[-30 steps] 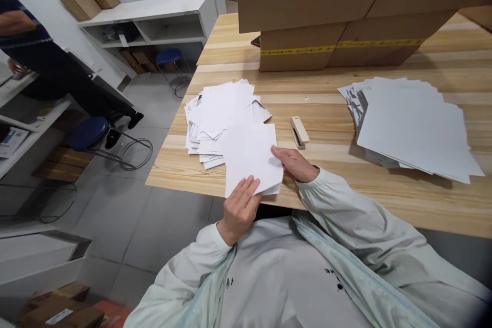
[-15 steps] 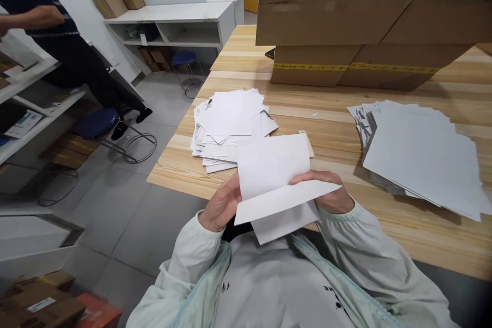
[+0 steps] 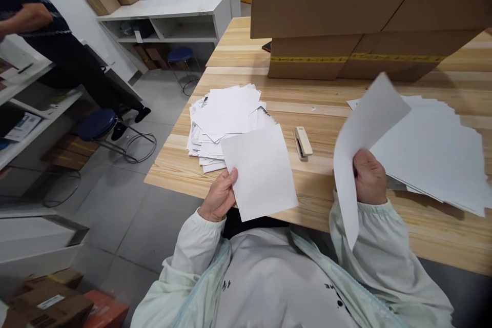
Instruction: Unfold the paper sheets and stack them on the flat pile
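Wood: we see a pale plank table (image 3: 326, 97) with striped grain, its near edge running just in front of the person's body.
Left hand: the left hand (image 3: 219, 197) pinches a folded white sheet (image 3: 259, 171) by its left edge, thumb on top and fingers under it.
Folded sheet: it is held flat over the table's near edge, its far corner overlapping the small pile.
Right hand: the right hand (image 3: 369, 177) is closed in a grip on a large white sheet (image 3: 363, 148), knuckles toward us (we cannot see the fingertips behind the paper).
Large sheet: it stands tilted on edge, curved, its top corner raised in front of the big stack and its lower corner hanging down by the pale sleeve.
Small pile: a loose heap of folded papers (image 3: 225, 118) lies on the table's left part, some showing dark print at the edges.
Big stack: a fanned stack of unfolded sheets (image 3: 434, 154) lies on the right part of the table.
Stapler: a beige stapler (image 3: 302, 142) rests between the two heaps, just right of the folded sheet and apart from both hands.
Boxes: cardboard cartons (image 3: 357, 15) sit at the table's far side, one banded with yellow tape.
Elsewhere: another person (image 3: 42, 36) in dark clothing stands at the far left by white shelves, near a blue stool (image 3: 96, 125).
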Available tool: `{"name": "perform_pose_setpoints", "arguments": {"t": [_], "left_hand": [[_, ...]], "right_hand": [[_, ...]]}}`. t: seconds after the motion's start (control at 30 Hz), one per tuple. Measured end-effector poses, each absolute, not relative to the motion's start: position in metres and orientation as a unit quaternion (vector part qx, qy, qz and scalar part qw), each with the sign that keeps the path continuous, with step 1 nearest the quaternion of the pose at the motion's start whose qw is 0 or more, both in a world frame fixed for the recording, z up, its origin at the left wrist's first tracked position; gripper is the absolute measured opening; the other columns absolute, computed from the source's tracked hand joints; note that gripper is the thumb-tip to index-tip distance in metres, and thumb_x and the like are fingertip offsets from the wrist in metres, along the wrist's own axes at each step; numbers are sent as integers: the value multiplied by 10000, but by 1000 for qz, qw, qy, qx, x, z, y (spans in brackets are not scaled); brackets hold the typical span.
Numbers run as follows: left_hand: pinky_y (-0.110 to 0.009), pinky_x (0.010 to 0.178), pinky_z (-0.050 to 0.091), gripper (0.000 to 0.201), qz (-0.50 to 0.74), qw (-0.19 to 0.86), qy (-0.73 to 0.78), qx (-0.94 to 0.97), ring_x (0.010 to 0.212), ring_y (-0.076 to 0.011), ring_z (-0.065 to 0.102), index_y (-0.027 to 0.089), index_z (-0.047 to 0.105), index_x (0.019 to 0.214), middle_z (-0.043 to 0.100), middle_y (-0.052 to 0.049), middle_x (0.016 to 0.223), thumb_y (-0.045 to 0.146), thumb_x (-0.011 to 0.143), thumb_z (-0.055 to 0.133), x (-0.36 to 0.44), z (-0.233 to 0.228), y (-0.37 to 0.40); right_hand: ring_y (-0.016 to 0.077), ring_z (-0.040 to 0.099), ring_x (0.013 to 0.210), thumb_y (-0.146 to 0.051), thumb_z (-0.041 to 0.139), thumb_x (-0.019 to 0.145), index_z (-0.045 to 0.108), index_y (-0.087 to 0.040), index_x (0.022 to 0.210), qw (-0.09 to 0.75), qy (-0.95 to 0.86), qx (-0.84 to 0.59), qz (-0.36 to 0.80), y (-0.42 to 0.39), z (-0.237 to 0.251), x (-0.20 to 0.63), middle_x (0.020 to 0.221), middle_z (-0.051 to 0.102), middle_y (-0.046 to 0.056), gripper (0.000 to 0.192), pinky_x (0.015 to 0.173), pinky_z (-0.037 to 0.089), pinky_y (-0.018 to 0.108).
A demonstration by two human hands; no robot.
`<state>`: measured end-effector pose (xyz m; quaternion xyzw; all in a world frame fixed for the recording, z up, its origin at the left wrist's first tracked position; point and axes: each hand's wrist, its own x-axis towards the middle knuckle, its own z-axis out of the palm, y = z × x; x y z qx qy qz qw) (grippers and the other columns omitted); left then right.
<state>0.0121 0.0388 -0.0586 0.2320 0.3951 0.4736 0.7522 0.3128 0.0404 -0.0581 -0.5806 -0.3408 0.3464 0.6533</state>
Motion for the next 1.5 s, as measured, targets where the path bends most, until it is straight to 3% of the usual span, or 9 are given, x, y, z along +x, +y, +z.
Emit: {"name": "perform_pose_setpoints", "arguments": {"t": [0.27, 0.6, 1.03, 1.1, 1.17, 1.27, 1.3, 1.43, 1.5], "left_hand": [[-417, 1171, 424, 410, 489, 757, 379, 212, 1277, -278, 612, 121, 694, 1154, 740, -118, 1199, 354, 824, 765, 16, -58, 39], [-415, 1177, 407, 401, 495, 758, 376, 198, 1269, -270, 618, 114, 690, 1163, 747, -118, 1181, 329, 832, 761, 18, -57, 39], [-406, 1068, 502, 480, 507, 722, 397, 252, 1146, -275, 683, 141, 734, 1085, 772, -112, 1079, 510, 781, 774, 35, -48, 23], [-395, 1012, 534, 475, 502, 699, 410, 302, 1105, -268, 697, 150, 736, 1095, 775, -106, 1057, 537, 821, 723, 34, -46, 17], [-370, 956, 556, 453, 504, 658, 418, 373, 1074, -257, 701, 170, 742, 1100, 776, -89, 1048, 541, 845, 691, 29, -42, 11], [-344, 880, 565, 453, 505, 577, 409, 495, 1011, -251, 702, 188, 765, 1069, 779, -67, 1010, 572, 853, 658, 20, -29, 8], [-345, 866, 562, 455, 501, 551, 401, 534, 989, -252, 701, 188, 772, 1058, 780, -65, 993, 578, 865, 637, 19, -25, 9], [-371, 931, 530, 447, 482, 486, 377, 624, 1052, -263, 683, 194, 764, 1106, 765, -93, 1085, 534, 952, 518, 19, -13, 16], [-381, 975, 511, 446, 490, 482, 364, 628, 1107, -265, 669, 195, 732, 1170, 743, -117, 1162, 519, 962, 507, 22, -15, 19]], "right_hand": [[119, 468, 532, -615, 712, 772, 718, -220, 825, 598, -409, -602, 337, 36, -67, 296, 673, 631, 3, 399, 445, 363, 253], [130, 487, 579, -561, 638, 863, 722, -192, 842, 558, -466, -618, 301, 36, -72, 297, 688, 619, 18, 379, 493, 375, 258], [70, 269, 466, -374, 545, 947, 435, -200, 605, 500, -589, -605, 195, 16, -69, 236, 497, 289, -73, 400, 462, 247, 238], [76, 326, 487, -357, 580, 932, 502, -200, 652, 528, -584, -588, 186, 14, -69, 231, 526, 362, -67, 330, 491, 306, 231], [106, 499, 626, -388, 699, 853, 617, -213, 850, 592, -561, -548, 183, 16, -65, 233, 701, 557, -28, 193, 611, 429, 242], [202, 624, 966, -419, 849, 694, 613, -258, 1172, 654, -547, -461, 245, 23, -53, 242, 1071, 665, 53, 556, 834, 514, 333], [213, 634, 979, -400, 853, 696, 626, -264, 1168, 648, -559, -434, 280, 25, -49, 245, 1074, 676, 56, 541, 838, 523, 346], [186, 656, 840, -250, 728, 846, 711, -263, 924, 602, -622, -351, 357, 30, -47, 248, 877, 702, 24, 80, 781, 526, 339], [186, 657, 856, -228, 699, 869, 719, -260, 925, 603, -626, -337, 362, 30, -52, 246, 887, 705, 29, 68, 787, 517, 338]]}}
